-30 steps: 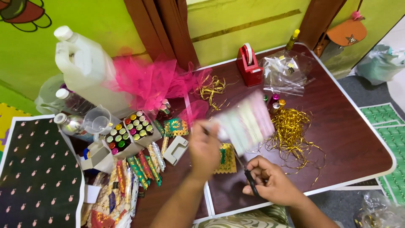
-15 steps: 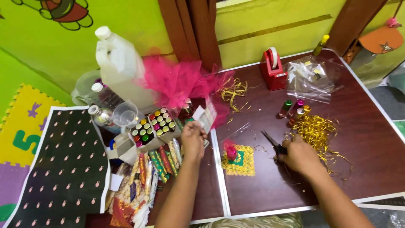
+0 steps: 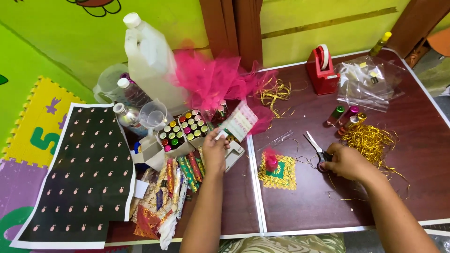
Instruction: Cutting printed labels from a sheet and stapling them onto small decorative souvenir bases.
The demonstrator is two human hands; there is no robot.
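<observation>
My left hand [image 3: 214, 151] holds a pale packet of small pastel pieces [image 3: 240, 122] by one corner, just right of a tray of little coloured bottles [image 3: 184, 130]. My right hand [image 3: 346, 162] grips the handles of a pair of scissors [image 3: 314, 144] lying on the brown table [image 3: 300, 206], blades pointing up and left. Between the hands sits a green and gold square ornament with a pink tuft [image 3: 276, 169]. Gold tinsel [image 3: 370, 139] lies just right of my right hand.
A red tape dispenser [image 3: 322, 69], clear plastic bags [image 3: 369, 82], three small glitter bottles [image 3: 347, 115], pink netting [image 3: 216, 79], a large white jug [image 3: 151, 58], a measuring cup [image 3: 153, 114], decorated ribbon strips [image 3: 174, 178] and a black patterned sheet [image 3: 84, 173] surround the work area.
My left hand carried the packet left, toward the bottle tray. My right hand moved up and right with the scissors and lowered them onto the table. The view shifted.
</observation>
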